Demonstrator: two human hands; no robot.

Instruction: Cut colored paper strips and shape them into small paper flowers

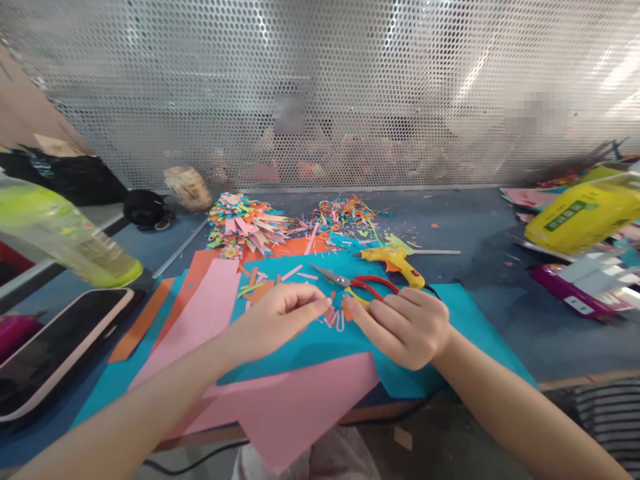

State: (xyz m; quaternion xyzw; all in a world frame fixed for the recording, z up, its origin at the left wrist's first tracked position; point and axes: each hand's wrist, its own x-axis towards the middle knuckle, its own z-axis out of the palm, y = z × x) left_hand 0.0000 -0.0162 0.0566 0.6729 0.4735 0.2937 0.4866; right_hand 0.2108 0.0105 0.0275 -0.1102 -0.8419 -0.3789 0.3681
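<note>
1. Done so far, as I read it: a layered paper cluster (245,225) sits near the counter's (480,213) back edge, left of the middle, with shredded scraps (345,212) beside it.
2. Partway: small pink loops (340,321) and loose cut strips (255,280) lie on the turquoise sheet (285,353), toward the front edge. They look cut or shaped but unattached.
3. My left grip (283,317) is closed to a pinch, and my right grip (413,327) is curled shut just opposite. Can't tell if either has paper in it, tbh.
4. Unused stock: plenty, including a big pink sheet (305,400) hanging over the front edge. Scissors (343,281) and glue gun (393,257) lie just beyond my grips.
</note>
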